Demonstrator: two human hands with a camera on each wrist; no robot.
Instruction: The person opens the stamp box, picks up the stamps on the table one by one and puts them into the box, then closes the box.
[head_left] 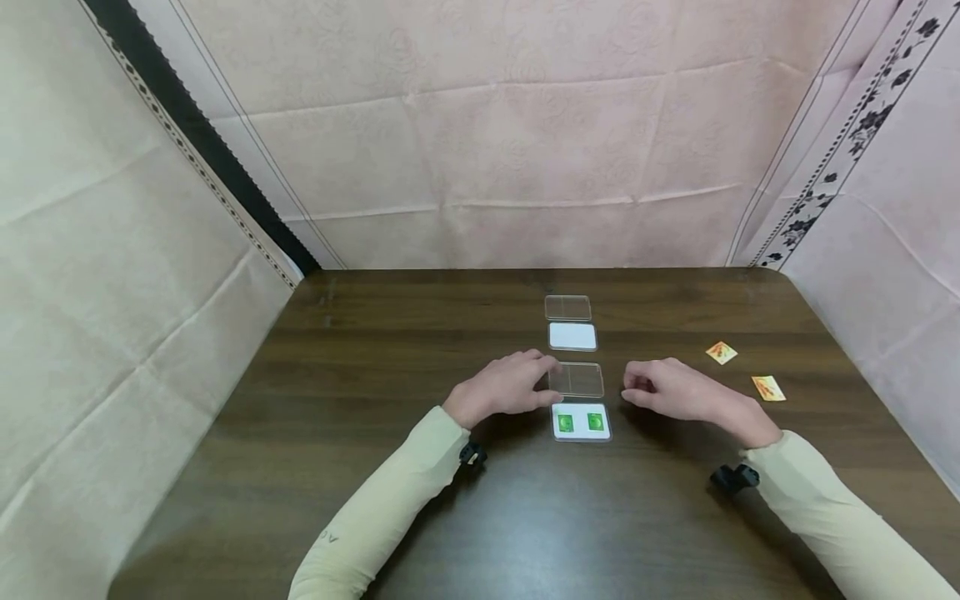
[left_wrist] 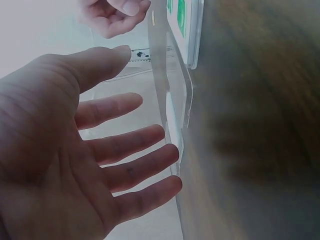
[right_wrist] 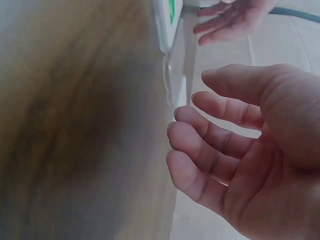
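Note:
My left hand [head_left: 513, 382] is beside the nearer clear plastic lid [head_left: 577, 380], fingers spread and fingertips right at its left edge; nothing is held. Just below that lid lies a white rectangular tray [head_left: 581, 433] with two small green picture squares [head_left: 595, 422] on it, side by side. To the right of the lid hovers my right hand [head_left: 671, 388], its fingers loosely curled and its palm bare in the right wrist view. Farther up the table are a plain white tray [head_left: 572, 336] and another clear lid [head_left: 567, 307], in line with the nearer pair.
Two small orange picture squares [head_left: 722, 352] lie apart on the right side of the dark wooden table [head_left: 420, 317], beyond my right wrist. Pale cloth [head_left: 525, 150] hangs along the back and both sides. Each wrist wears a black strapped device [head_left: 735, 477].

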